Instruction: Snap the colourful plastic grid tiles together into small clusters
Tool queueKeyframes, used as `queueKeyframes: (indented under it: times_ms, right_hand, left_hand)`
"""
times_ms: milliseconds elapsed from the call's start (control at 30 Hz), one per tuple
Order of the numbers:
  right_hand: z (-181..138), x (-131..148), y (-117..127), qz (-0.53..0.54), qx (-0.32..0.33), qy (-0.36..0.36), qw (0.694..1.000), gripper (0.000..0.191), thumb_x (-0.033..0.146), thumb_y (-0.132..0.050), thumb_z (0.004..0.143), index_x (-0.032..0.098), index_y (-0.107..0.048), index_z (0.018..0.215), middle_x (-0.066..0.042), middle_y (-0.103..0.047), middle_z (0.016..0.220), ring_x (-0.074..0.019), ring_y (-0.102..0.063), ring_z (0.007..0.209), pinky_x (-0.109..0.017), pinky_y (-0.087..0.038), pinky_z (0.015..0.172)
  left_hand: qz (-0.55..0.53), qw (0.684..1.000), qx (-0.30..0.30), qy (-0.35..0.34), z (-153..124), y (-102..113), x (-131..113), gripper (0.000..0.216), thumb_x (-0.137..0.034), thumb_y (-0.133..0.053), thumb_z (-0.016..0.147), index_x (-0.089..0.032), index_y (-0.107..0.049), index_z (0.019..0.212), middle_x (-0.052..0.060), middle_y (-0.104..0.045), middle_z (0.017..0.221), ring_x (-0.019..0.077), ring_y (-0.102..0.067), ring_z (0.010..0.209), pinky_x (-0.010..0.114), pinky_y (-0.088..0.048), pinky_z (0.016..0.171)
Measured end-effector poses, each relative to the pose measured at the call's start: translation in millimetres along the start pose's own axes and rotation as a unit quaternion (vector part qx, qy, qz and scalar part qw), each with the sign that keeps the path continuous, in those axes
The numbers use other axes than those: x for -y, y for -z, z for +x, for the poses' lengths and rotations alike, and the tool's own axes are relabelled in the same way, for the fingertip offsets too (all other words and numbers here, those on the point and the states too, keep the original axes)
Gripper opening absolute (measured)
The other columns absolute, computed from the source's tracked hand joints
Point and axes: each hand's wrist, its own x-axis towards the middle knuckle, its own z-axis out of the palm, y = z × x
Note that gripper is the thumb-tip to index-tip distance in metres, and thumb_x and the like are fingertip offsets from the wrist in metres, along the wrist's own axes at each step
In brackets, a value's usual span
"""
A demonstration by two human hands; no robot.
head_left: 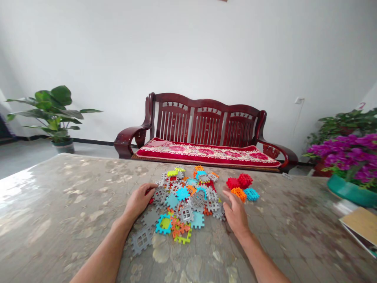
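Observation:
A loose pile of flat interlocking plastic building tiles lies on the table in front of me, among them a bright blue tile point(183, 193), a grey window tile point(186, 214), a light blue tile point(197, 220) and a lime green frame tile point(183, 237). At the pile's left edge rests my left hand point(140, 201), fingers bent and apart, close to grey tiles and a bit of red. My right hand point(237, 214) is open at the right edge, its fingers stretched toward the pile. Beyond it sit assembled blocks: a red block point(245, 180), an orange block point(238, 194) and a blue block point(252, 194).
The table point(73, 204) has a patterned cover. On the right stand a teal pot point(350, 190) of purple flowers and a book or box point(361, 228). A wooden bench point(206, 122) is behind the table, and a potted plant point(59, 114) stands at the left.

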Motion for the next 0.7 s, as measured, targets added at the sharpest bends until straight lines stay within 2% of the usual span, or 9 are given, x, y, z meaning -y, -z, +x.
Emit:
queueKeyframes:
  times_ms: [100, 200, 367, 500, 700]
  right_hand:
    - [-6, 5, 4, -0.063, 0.014, -0.007, 0.998, 0.041, 0.027, -0.041, 0.082, 0.023, -0.062, 0.117, -0.008, -0.065, 0.118, -0.0260, -0.055, 0.115, -0.044, -0.042, 0.102]
    - [-9, 6, 1, -0.064, 0.040, -0.013, 0.997, 0.039, 0.031, -0.042, 0.084, 0.021, -0.062, 0.116, -0.009, -0.066, 0.115, -0.0272, -0.056, 0.112, -0.044, -0.044, 0.099]
    - [-7, 0, -9, 0.070, 0.061, -0.016, 0.996, 0.036, 0.030, -0.042, 0.084, 0.020, -0.062, 0.113, -0.008, -0.067, 0.113, -0.0225, -0.061, 0.107, -0.038, -0.049, 0.094]
    - [-6, 3, -9, 0.137, 0.042, -0.001, 0.990, 0.034, 0.027, -0.044, 0.083, 0.021, -0.064, 0.110, -0.009, -0.066, 0.115, -0.0222, -0.061, 0.108, -0.036, -0.053, 0.087]
    - [-6, 14, -2, 0.045, 0.007, 0.054, 0.998, 0.033, 0.023, -0.042, 0.086, 0.022, -0.066, 0.109, -0.009, -0.066, 0.116, -0.0232, -0.058, 0.113, -0.041, -0.046, 0.098]
  left_hand:
    - [0.001, 1.000, 0.000, -0.002, 0, -1, 1, 0.034, -0.037, -0.045, 0.082, -0.024, -0.071, 0.099, 0.003, -0.073, 0.106, 0.0213, -0.065, 0.100, 0.032, -0.047, 0.094]
    - [0.001, 1.000, 0.002, -0.004, 0, 0, 0, 0.034, -0.037, -0.045, 0.082, -0.023, -0.071, 0.099, 0.003, -0.073, 0.106, 0.0216, -0.065, 0.100, 0.032, -0.047, 0.093]
    - [-0.002, 1.000, -0.003, -0.006, 0, 0, -1, 0.034, -0.037, -0.046, 0.081, -0.024, -0.072, 0.098, 0.003, -0.073, 0.106, 0.0218, -0.066, 0.100, 0.032, -0.048, 0.093]
    - [0.000, 1.000, -0.007, -0.012, 0, 0, 0, 0.034, -0.038, -0.046, 0.081, -0.024, -0.072, 0.097, 0.002, -0.073, 0.105, 0.0217, -0.066, 0.100, 0.031, -0.047, 0.094]
    - [0.007, 1.000, 0.002, -0.009, 0, 0, 1, 0.034, -0.038, -0.044, 0.082, -0.023, -0.071, 0.099, 0.003, -0.073, 0.106, 0.0214, -0.065, 0.101, 0.031, -0.047, 0.094]
